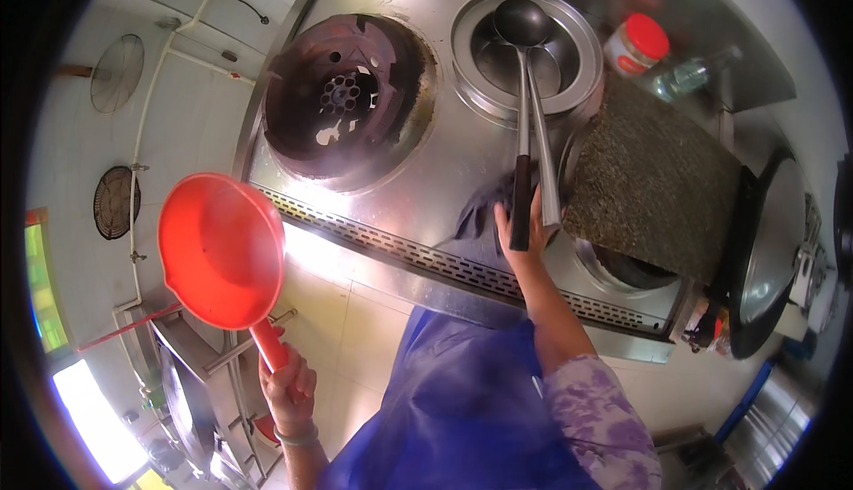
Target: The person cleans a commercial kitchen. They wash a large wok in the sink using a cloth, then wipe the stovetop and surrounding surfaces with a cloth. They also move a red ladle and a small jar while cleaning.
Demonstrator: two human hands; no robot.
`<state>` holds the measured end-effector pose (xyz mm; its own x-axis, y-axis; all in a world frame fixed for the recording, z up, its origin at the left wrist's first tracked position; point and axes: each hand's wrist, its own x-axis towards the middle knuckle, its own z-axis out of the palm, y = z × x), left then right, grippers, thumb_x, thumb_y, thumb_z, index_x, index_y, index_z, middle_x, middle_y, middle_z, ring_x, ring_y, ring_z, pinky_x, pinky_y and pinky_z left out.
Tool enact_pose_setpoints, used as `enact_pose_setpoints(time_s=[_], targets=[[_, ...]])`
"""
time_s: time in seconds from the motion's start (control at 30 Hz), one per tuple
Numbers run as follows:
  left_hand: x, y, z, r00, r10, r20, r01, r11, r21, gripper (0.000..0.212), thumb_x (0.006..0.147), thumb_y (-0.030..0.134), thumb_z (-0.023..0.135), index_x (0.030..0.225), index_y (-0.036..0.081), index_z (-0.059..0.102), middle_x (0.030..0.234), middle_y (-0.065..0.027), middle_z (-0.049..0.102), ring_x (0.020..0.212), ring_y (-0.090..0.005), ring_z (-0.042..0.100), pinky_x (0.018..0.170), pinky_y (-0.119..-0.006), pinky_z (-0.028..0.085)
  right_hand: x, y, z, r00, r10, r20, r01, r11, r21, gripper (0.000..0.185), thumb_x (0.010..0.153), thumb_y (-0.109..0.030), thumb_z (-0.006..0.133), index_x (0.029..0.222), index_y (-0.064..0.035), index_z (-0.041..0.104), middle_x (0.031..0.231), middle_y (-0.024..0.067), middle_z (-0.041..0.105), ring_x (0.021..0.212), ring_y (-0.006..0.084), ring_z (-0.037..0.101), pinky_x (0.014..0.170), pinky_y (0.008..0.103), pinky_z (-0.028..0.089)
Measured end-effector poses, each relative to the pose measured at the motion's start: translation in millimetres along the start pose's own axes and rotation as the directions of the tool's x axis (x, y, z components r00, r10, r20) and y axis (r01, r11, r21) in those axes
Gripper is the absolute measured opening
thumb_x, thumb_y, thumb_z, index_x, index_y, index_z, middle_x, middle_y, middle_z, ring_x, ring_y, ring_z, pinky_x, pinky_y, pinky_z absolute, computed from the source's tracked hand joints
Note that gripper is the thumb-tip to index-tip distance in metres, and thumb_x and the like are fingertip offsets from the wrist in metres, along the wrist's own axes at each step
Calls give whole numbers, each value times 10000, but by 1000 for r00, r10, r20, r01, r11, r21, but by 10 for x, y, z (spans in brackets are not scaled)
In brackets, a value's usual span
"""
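My left hand [290, 383] grips the handle of a red plastic water dipper [223, 250], held up left of the stove with its bowl facing me. My right hand [523, 240] is at the stove's front, beneath the handles of two metal cooking utensils, its fingers partly hidden. Beside and partly behind it lies a dark cloth [483, 207]; whether the fingers grip it I cannot tell. One utensil is a ladle [523, 22] with a black-ended handle; the other has a bare metal handle [546, 163]. Their heads rest in a round metal basin [463, 43] set in the stove top.
A wok burner [343, 93] stands uncovered at left. A dark, rough slab [656, 177] partly covers another round opening at right. Behind it are a red-lidded jar [643, 40] and a clear bottle [683, 80]. A large wok-like pan [770, 243] stands at far right. Strainers hang on the left wall.
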<state>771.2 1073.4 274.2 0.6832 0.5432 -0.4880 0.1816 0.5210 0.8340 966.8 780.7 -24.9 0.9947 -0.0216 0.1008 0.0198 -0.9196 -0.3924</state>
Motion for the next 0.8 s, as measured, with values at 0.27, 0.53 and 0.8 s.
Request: enact_pose_setpoints(time_s=[0.27, 0.53, 0.8], targets=[[-143, -202, -260, 998, 48, 30, -46, 998, -52, 582, 834, 13, 541, 1376, -31, 336, 745, -35, 428, 487, -71, 366, 403, -199, 329, 867, -865, 480, 947, -316, 61, 311, 947, 74, 386, 760, -153, 631, 1145, -134, 602, 1287, 110, 512, 1273, 356, 410, 978, 665, 309], [-118, -121, 39, 996, 81, 48, -83, 994, 63, 577, 839, -3, 560, 1372, -28, 338, 779, -37, 457, 496, -62, 377, 415, -196, 342, -443, -285, -110, 665, -741, 97, 655, 640, 402, 142, 805, -232, 599, 905, -229, 700, 1095, -49, 624, 1136, 167, 531, 973, 470, 364], [-28, -206, 580, 932, -30, 360, -65, 967, 248, 644, 770, 114, 622, 1339, -31, 358, 711, -32, 474, 443, -93, 421, 387, -210, 355, -1133, 1261, -1067, 983, -183, -10, 172, 904, 392, 200, 754, -70, 589, 865, -185, 710, 999, 39, 675, 969, 291, 610, 851, 430, 459]])
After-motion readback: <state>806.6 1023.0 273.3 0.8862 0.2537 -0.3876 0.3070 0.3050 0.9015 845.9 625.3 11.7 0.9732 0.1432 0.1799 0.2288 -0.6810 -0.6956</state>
